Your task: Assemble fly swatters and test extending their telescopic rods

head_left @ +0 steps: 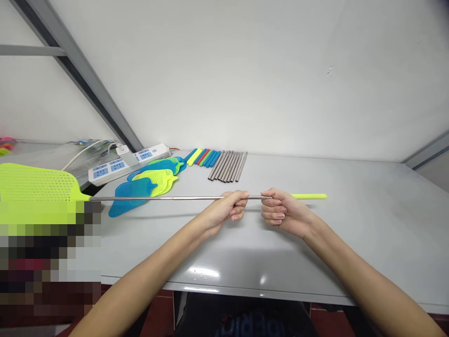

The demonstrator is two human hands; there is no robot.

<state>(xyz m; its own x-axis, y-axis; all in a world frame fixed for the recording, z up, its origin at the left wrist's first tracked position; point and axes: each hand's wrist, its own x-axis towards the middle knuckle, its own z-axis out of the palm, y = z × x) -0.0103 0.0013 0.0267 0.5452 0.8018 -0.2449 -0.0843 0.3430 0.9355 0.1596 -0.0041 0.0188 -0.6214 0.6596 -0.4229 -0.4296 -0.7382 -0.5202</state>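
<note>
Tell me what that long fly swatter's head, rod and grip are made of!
The swatter head looks like plastic, fairly matte: even colour, neat holes. The rod seems metal, maybe steel: silvery, shiny. The grip looks smooth, plainly coloured; maybe plastic or foam.

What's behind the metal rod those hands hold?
Behind the rod are a blue mesh paddle and the grey table; what the rod, left hand and right hand cover can't be seen.

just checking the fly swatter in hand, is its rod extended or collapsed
Extended: a joint shows along the long thin rod between the yellow head and the left hand; whether fully, cannot tell.
</note>
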